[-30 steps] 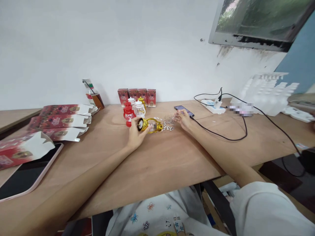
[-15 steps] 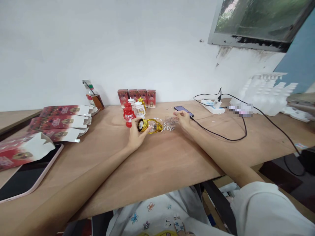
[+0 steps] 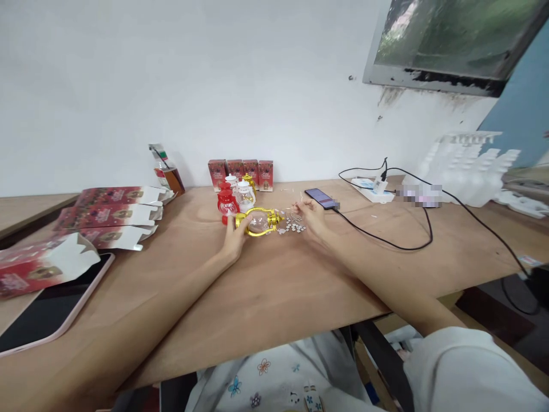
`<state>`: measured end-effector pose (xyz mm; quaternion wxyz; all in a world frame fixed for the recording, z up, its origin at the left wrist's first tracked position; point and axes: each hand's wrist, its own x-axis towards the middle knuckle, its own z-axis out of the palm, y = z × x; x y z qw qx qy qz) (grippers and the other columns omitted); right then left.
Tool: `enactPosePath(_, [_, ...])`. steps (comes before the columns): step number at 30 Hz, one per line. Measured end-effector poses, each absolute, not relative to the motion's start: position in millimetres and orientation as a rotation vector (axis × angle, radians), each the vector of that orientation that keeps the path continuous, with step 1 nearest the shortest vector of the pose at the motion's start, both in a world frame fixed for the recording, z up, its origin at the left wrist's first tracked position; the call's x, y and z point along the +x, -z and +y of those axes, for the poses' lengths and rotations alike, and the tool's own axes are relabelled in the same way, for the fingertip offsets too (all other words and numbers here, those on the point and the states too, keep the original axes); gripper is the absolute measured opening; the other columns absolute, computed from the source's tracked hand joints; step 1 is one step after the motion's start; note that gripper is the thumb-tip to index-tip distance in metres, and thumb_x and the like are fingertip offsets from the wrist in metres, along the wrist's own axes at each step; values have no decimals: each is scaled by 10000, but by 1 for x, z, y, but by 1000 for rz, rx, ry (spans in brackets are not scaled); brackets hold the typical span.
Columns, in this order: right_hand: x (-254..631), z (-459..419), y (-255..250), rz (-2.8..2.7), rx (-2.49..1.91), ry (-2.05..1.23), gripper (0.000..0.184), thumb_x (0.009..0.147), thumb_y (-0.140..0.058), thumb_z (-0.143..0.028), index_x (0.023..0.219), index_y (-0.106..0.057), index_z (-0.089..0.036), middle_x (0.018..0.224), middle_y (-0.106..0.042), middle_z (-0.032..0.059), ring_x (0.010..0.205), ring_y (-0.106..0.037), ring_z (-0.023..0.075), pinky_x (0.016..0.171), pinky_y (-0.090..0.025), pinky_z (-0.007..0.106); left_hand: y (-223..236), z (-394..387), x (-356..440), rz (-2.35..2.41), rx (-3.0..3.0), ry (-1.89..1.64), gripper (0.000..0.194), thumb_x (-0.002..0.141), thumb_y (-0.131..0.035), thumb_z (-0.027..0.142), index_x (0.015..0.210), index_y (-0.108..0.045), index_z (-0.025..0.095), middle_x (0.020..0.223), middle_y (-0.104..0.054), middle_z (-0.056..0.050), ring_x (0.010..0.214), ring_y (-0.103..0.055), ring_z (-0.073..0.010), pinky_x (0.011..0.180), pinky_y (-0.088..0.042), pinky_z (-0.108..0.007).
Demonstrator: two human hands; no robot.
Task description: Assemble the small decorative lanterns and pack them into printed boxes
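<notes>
My left hand (image 3: pixel 234 239) is closed around the base end of a gold toy lantern (image 3: pixel 259 222) with a clear globe. The lantern lies sideways, its pointed top toward the right. Just beyond that tip is a pile of small whitish tags (image 3: pixel 295 226) with thin strings. Over the pile's far right side, my right hand (image 3: pixel 313 217) pinches a thin pale string (image 3: pixel 299 201) between its fingertips. Behind the held lantern stand a red lantern (image 3: pixel 227 202), white lanterns (image 3: pixel 246 197) and another gold lantern (image 3: pixel 249 182), partly hidden.
Several red boxes (image 3: pixel 265 175) stand by the wall. Flattened red cartons (image 3: pixel 115 214) and a large phone (image 3: pixel 55 306) lie left, near a bottle (image 3: pixel 169 171). Right are a plugged-in phone (image 3: pixel 321 198), a black cable (image 3: pixel 397 247), a power strip (image 3: pixel 373 191) and white foam trays (image 3: pixel 467 166).
My left hand has turned the gold lantern, so its dark round base no longer faces me. My right hand has shifted slightly left and down, and fewer strings hang at its fingertips.
</notes>
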<state>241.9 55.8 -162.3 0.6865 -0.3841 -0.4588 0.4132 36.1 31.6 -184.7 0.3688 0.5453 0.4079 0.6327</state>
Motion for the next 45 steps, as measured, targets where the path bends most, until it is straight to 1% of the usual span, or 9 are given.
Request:
enactPosePath(3, [229,41,163,-976,-790,-1066,166,698,-712,-231,742,-553,-209,706,-656,-31,687,-647,101,742,-546,253,181,29,38,969,1231,-1494,378,688,-612,496,863,-484,186,750,-580,-1,568,-562,-121,445,-454,-231])
enactPosePath(6, [223,27,164,-977,-749,-1254,149,684,-733,-238,698,-592,-194,717,-659,-10,756,-676,128,820,-554,274,175,27,38,925,1083,-1439,357,700,-595,471,887,-543,171,766,-613,-22,556,-568,-115,429,-453,-215])
enactPosePath(9, [221,15,164,-986,-784,-1350,161,716,-721,-275,657,-604,-182,703,-656,10,738,-688,151,826,-568,309,170,27,36,922,951,-1439,316,743,-552,463,879,-565,178,745,-620,-14,515,-548,-91,434,-455,-198])
enactPosePath(13, [218,7,165,-988,-755,-1353,213,745,-702,-352,650,-610,-185,699,-652,7,722,-696,166,832,-573,352,168,27,36,918,828,-1441,298,778,-521,458,909,-571,195,716,-612,9,435,-476,-61,380,-384,-172])
enactPosePath(17, [215,6,167,-1047,-672,-1192,248,735,-698,-435,669,-652,-200,810,-690,23,858,-681,174,917,-521,357,167,27,39,911,766,-1436,298,774,-540,447,933,-572,198,725,-616,16,423,-457,-56,354,-328,-164])
enactPosePath(22, [219,10,167,-1279,-697,-919,210,710,-713,-456,811,-735,-273,971,-713,0,1055,-593,190,997,-418,355,166,25,41,910,737,-1424,280,738,-614,407,892,-571,177,675,-597,25,436,-470,-57,369,-337,-161])
enactPosePath(28, [239,25,176,-1742,-811,-519,244,817,-610,-473,808,-749,-273,795,-674,18,830,-576,179,812,-437,338,164,23,41,892,732,-1417,286,731,-640,406,881,-573,172,662,-593,31,429,-473,-53,375,-345,-163])
enactPosePath(32, [248,32,181,-1923,-814,-290,328,879,-518,-485,788,-723,-245,818,-672,38,844,-556,194,797,-426,352,165,26,40,899,698,-1404,248,729,-657,368,831,-575,157,647,-585,30,458,-495,-54,393,-358,-158])
enactPosePath(45, [244,20,171,-2060,-805,-199,283,939,-448,-363,778,-613,-199,876,-667,60,882,-581,193,828,-421,340,170,28,39,833,747,-1401,274,665,-720,341,828,-579,172,670,-600,32,531,-538,-76,397,-307,-162])
